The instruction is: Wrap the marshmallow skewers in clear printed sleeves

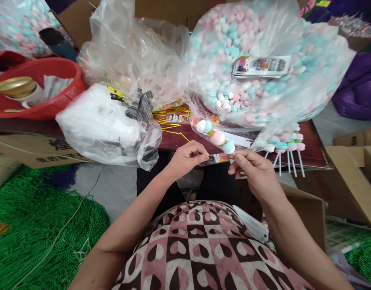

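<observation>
My right hand [253,171] is closed on the lower end of a marshmallow skewer [217,137], which tilts up and to the left over the table edge. Its marshmallows are white, blue and pink, with small greenish-yellow pieces between some of them. Just to the left, my left hand [189,158] pinches the edge of a clear plastic wrapper, its fingertips pressed together. A colourful printed card [220,157] shows at the wrapper, between my two hands. Finished-looking marshmallow skewers [286,146] lie at the table's right edge, white sticks pointing toward me.
A large clear bag of marshmallows [233,36] fills the back right, with a stack of printed labels [262,67] on it. Yellow twist ties [170,128] lie on the dark red table [173,141]. A white plastic bag [97,125] and red basket [60,90] stand left; cardboard boxes [339,181] right.
</observation>
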Available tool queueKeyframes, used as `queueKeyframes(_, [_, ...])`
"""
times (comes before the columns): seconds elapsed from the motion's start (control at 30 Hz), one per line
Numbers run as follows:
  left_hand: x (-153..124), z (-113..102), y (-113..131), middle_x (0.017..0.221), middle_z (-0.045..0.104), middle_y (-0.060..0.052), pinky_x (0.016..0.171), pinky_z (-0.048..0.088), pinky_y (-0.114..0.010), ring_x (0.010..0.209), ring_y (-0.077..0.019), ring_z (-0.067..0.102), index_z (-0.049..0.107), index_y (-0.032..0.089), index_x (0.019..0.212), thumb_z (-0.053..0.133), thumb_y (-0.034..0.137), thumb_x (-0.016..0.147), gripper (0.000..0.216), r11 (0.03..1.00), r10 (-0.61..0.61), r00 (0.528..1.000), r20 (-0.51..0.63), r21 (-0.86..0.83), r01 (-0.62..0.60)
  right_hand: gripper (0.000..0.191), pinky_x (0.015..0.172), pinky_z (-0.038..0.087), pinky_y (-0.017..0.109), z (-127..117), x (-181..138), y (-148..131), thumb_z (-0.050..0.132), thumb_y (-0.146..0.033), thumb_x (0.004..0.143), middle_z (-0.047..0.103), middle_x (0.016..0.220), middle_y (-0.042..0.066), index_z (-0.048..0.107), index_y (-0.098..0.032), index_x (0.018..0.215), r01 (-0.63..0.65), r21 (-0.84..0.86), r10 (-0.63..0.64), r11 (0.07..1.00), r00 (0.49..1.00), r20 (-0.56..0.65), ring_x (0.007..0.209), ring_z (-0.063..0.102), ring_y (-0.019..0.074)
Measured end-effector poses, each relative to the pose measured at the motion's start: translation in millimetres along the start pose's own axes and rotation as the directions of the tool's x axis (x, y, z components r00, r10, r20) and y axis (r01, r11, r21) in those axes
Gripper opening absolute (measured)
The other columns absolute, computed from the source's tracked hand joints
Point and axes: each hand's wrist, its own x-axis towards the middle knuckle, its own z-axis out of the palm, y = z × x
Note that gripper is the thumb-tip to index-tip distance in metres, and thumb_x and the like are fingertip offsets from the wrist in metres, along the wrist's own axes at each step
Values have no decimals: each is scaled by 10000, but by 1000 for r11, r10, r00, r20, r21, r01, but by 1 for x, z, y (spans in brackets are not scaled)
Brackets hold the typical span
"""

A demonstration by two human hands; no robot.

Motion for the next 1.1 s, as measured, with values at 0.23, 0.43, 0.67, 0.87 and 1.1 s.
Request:
queueKeyframes(0.23, [0,9,0,779,630,-16,693,465,-272,734,-145,581,659,157,814,710,337,770,193,997,-69,998,-4,26,69,311,439,479,217,27,-5,12,675,-494,828,694,645,7,677,-192,901,-131,109,102,985,966,239,544,664,146])
queueKeyframes(0.43, [-9,3,4,821,648,-3,682,432,-244,730,-117,554,641,173,870,674,341,803,184,987,-131,990,53,98,125,306,432,493,213,13,0,14,701,-490,810,737,855,40,659,-194,877,-109,141,90,984,987,133,565,684,137])
queueKeyframes(0.67, [-9,2,-1,688,527,36,617,387,-241,626,-97,467,551,180,792,596,371,858,206,988,-150,989,12,35,150,294,451,488,227,11,-3,7,665,-491,843,712,706,16,669,-202,895,-62,63,51,996,986,161,539,663,140])
queueKeyframes(0.87, [-10,-1,-1,690,494,33,633,359,-248,645,-103,441,529,183,766,584,385,878,238,993,-75,997,6,91,75,300,429,485,214,5,4,3,699,-490,816,703,732,15,639,-198,843,-53,121,45,991,997,70,532,667,135])
queueKeyframes(1.1, [-9,-15,-2,711,524,29,680,387,-240,671,-98,487,533,180,782,607,378,888,237,997,-60,998,-15,-43,59,300,394,461,197,-6,5,-13,718,-470,808,725,826,36,618,-189,836,-11,220,7,975,1000,20,502,661,123])
